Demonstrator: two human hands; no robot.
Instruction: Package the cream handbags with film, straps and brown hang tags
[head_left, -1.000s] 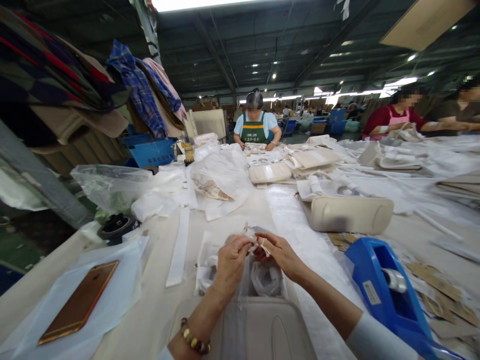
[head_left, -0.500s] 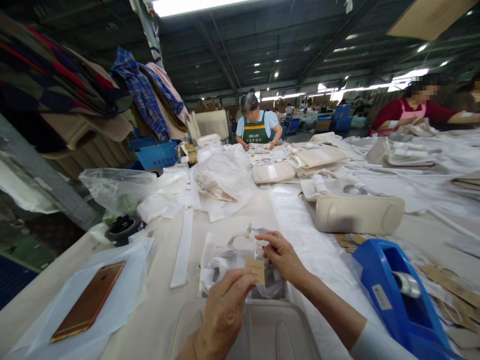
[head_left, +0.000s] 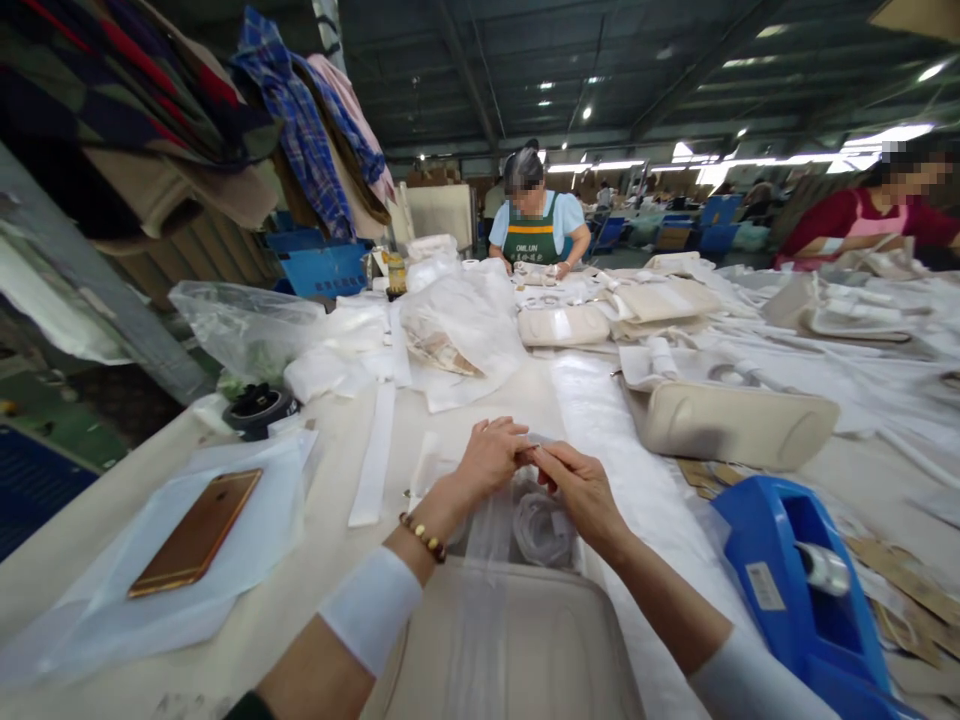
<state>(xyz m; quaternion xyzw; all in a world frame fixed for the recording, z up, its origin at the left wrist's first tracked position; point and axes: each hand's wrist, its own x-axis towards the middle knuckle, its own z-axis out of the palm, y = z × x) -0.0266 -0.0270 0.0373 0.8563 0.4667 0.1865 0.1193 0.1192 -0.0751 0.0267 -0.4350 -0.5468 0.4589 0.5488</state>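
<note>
Directly before me lies a beige bag (head_left: pixel 555 640), its padded panel toward me and a clear plastic strip (head_left: pixel 480 600) running over it. White and clear wrapping (head_left: pixel 544 528) is bunched at its far side. My left hand (head_left: pixel 491 458) reaches over the bag, fingers closed and bent toward the right. My right hand (head_left: pixel 585 492) meets it there, thumb and fingers pinched together. The fingertips of both hands touch above the wrapping; what lies between them is too small and covered to name.
A blue tape dispenser (head_left: pixel 806 590) stands at right beside brown tags (head_left: pixel 900 590). Another beige bag (head_left: pixel 739 425) lies behind it. A phone (head_left: pixel 196 532) rests on white sheets at left, near a black roll (head_left: pixel 259 408). A co-worker (head_left: pixel 536 225) works across the table.
My left hand has moved forward, up and over the bag to my right hand's fingertips. The brown tag it held is out of sight. The view has shifted slightly.
</note>
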